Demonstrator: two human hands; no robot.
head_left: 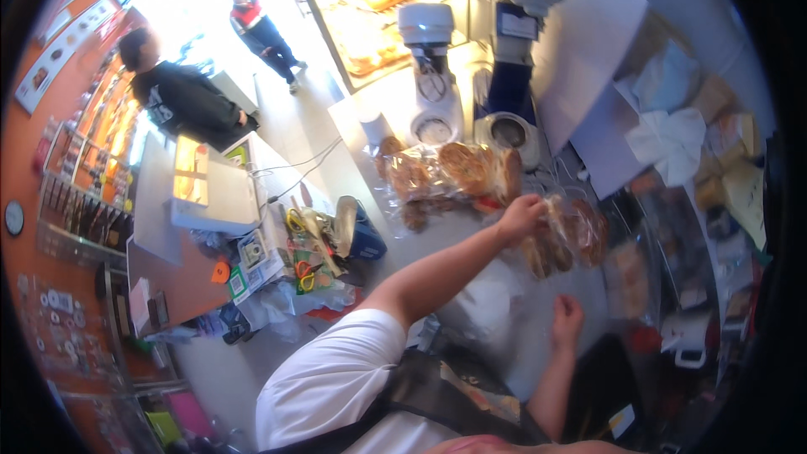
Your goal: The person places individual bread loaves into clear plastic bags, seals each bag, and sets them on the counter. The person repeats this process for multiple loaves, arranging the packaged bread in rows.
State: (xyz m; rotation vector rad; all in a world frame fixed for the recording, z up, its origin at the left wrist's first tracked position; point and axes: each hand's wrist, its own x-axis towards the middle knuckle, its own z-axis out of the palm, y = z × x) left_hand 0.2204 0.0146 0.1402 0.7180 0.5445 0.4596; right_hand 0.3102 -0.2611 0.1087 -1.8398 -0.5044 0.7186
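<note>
My left hand (523, 217) reaches across the grey counter, its fingers closed on the edge of a clear plastic bag of bread (588, 231) beside it. Brown bread pieces (545, 254) in clear wrap lie just below that hand. Nearer to me, my right hand (568, 318) is raised over the counter with loosely bent fingers; I see nothing in it. Left of my left hand sit more bagged round flat breads, one (409, 175) beside another (465, 166). A whitish sheet of plastic (483, 298) lies under my left forearm.
Two upright machines, one white (433, 76) and one blue and white (508, 92), stand behind the breads. Scissors (307, 276) and a blue container (364, 231) are on the left. Paper bags (719, 134) fill the right side. Two people (181, 101) stand beyond the counter.
</note>
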